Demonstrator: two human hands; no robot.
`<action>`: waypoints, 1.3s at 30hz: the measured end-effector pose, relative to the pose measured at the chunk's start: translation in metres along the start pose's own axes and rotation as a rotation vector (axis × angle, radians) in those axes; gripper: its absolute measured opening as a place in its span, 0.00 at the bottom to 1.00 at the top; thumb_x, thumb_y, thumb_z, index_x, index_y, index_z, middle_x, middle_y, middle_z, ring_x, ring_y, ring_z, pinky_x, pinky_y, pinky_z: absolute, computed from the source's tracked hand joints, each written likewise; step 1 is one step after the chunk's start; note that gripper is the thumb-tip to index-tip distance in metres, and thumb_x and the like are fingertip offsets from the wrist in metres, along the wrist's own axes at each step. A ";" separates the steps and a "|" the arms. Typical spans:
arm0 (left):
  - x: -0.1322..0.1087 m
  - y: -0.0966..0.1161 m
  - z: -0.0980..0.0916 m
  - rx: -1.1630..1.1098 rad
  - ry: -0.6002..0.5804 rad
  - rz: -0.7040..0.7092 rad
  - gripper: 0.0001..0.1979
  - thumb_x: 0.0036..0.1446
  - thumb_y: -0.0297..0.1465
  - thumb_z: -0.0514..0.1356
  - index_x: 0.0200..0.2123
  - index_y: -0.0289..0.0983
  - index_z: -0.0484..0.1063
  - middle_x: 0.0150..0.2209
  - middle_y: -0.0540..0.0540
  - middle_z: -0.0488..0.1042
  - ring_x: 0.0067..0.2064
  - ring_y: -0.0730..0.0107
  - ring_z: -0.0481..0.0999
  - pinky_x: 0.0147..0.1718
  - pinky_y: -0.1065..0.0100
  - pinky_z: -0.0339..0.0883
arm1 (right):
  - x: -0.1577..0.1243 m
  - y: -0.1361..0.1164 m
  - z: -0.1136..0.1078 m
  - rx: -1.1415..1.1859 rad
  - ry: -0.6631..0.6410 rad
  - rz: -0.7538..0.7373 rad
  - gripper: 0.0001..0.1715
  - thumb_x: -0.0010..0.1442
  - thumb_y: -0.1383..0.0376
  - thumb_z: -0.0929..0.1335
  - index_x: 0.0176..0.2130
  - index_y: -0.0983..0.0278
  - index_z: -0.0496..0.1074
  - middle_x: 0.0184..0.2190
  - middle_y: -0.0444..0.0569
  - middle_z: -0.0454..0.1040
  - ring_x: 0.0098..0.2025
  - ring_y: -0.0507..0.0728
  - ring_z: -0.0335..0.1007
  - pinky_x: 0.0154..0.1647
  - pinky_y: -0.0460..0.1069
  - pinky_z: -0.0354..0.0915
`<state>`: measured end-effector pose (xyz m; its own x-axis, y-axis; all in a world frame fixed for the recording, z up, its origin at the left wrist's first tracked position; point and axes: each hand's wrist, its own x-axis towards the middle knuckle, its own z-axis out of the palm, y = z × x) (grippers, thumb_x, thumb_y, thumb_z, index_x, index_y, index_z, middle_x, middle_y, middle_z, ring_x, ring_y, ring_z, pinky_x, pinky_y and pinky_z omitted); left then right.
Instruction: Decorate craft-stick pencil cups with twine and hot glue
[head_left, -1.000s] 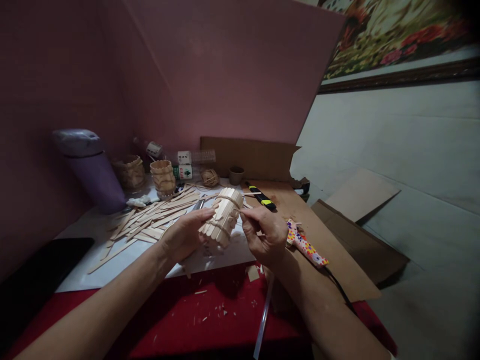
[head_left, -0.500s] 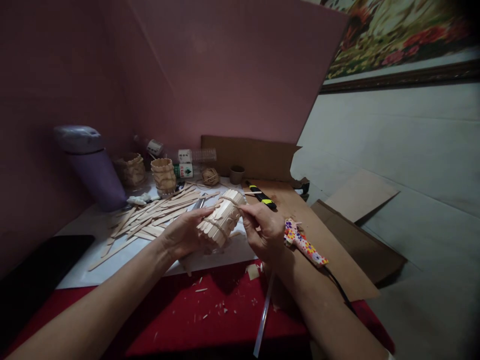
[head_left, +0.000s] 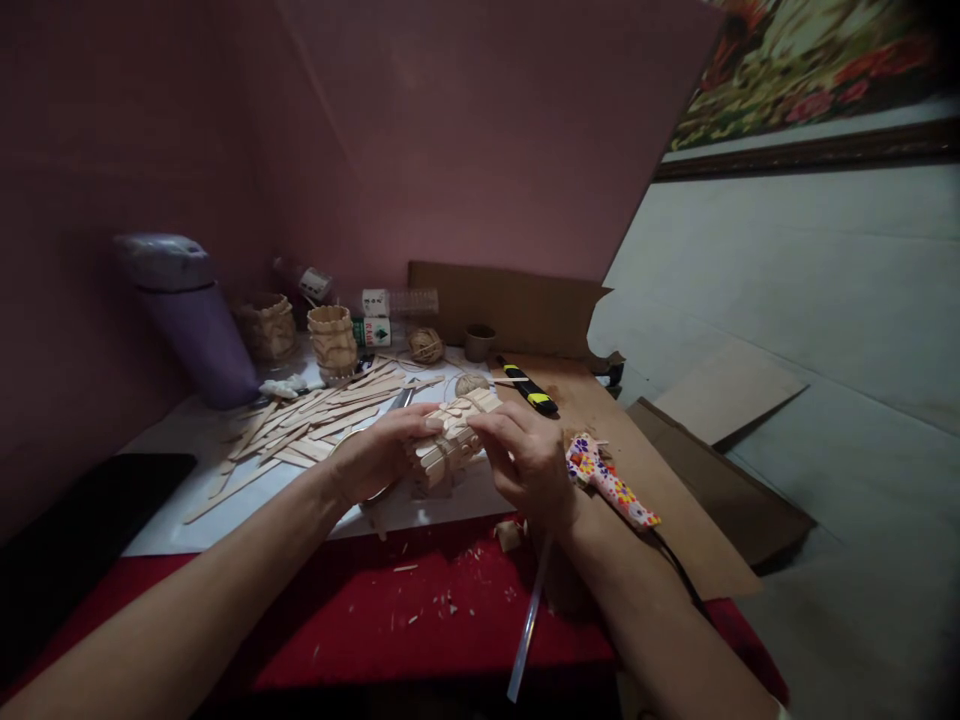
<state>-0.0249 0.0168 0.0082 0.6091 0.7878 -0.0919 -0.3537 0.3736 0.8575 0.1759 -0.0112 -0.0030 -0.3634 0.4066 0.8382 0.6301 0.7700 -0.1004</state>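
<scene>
Wooden stick cylinder (head_left: 450, 440), twine-bound, in both hands' grip.

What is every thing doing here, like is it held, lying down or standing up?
Stick cup: tipped sideways, held by left hand and right hand.
Glue gun: lying on cardboard.
Loose sticks: scattered flat.
Finished cup: standing upright.
Purple flask: upright, lid shut.

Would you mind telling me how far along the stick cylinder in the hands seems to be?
Done: one stick cup stands finished at the back. In hand: the left hand and right hand grip another stick cylinder over the white sheet. Left: loose sticks lie unused, so more seems likely.
</scene>
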 end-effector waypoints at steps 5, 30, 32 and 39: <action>0.001 -0.001 0.001 0.030 0.024 0.019 0.14 0.49 0.28 0.67 0.41 0.34 0.78 0.36 0.43 0.80 0.34 0.64 0.78 0.34 0.68 0.71 | 0.000 0.000 0.001 -0.035 -0.016 -0.034 0.10 0.66 0.70 0.63 0.41 0.64 0.74 0.31 0.49 0.75 0.32 0.54 0.70 0.33 0.49 0.67; 0.006 -0.008 -0.003 0.218 0.159 0.113 0.23 0.39 0.28 0.71 0.43 0.34 0.76 0.38 0.44 0.79 0.37 0.64 0.77 0.35 0.69 0.66 | 0.000 -0.001 0.003 -0.178 -0.114 -0.098 0.14 0.66 0.70 0.62 0.39 0.62 0.76 0.29 0.47 0.74 0.29 0.52 0.68 0.29 0.47 0.60; 0.006 -0.008 -0.002 0.273 0.204 0.149 0.24 0.38 0.28 0.71 0.44 0.35 0.76 0.39 0.45 0.79 0.38 0.63 0.76 0.35 0.68 0.66 | -0.001 -0.002 0.004 -0.135 -0.114 -0.057 0.12 0.66 0.70 0.62 0.41 0.64 0.75 0.31 0.48 0.76 0.30 0.53 0.70 0.29 0.47 0.62; 0.007 -0.007 -0.001 0.328 0.265 0.219 0.27 0.38 0.30 0.69 0.46 0.34 0.76 0.39 0.44 0.79 0.40 0.60 0.76 0.37 0.66 0.66 | -0.002 -0.001 0.005 -0.023 -0.060 0.047 0.09 0.66 0.70 0.63 0.40 0.64 0.73 0.31 0.49 0.76 0.32 0.54 0.72 0.31 0.48 0.65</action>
<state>-0.0190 0.0199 0.0007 0.3279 0.9445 0.0190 -0.1846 0.0444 0.9818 0.1722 -0.0104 -0.0070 -0.3734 0.4712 0.7991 0.6626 0.7383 -0.1257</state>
